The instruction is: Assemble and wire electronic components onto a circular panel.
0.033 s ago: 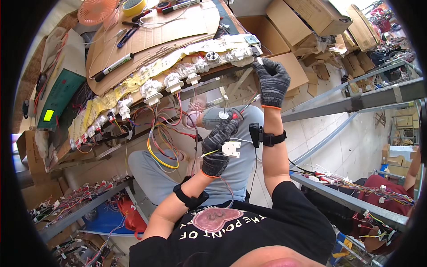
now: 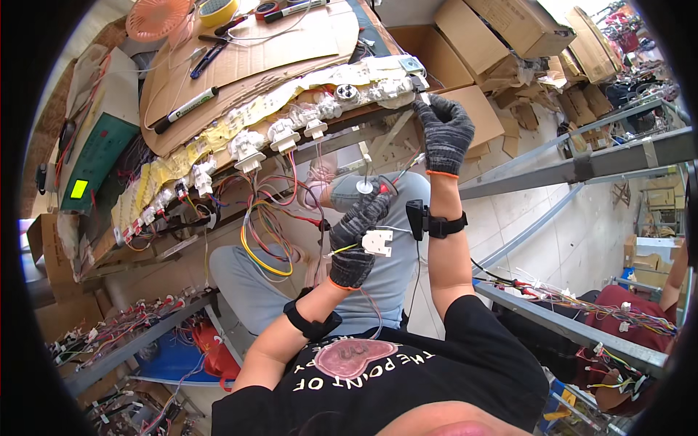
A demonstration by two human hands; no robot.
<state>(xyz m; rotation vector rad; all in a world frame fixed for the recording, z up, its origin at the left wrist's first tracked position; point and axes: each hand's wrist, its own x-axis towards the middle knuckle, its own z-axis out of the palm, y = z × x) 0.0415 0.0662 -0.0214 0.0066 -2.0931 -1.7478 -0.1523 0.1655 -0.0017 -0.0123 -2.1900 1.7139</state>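
Note:
My left hand (image 2: 356, 234), in a dark grey knitted glove, is closed around thin wires above my knee. A flat white plastic connector (image 2: 377, 243) with a yellow-green wire lies against its thumb side. A small red piece (image 2: 384, 189) shows at its fingertips, and a white disc-shaped part (image 2: 364, 187) hangs just beyond. Farther up and to the right, my gloved right hand (image 2: 446, 134) pinches a small white piece (image 2: 423, 97) against the right end of a long connector strip (image 2: 291, 116). That strip carries several white sockets and yellowed tape. The right fingertips are partly hidden.
Loose coloured wires (image 2: 265, 240) hang below the strip. Behind it lie cardboard (image 2: 262, 65), a black marker (image 2: 185, 109) and pliers (image 2: 209, 57). A green box with a lit display (image 2: 78, 189) stands left. Grey metal rails (image 2: 582, 167) and cardboard boxes (image 2: 480, 36) are right.

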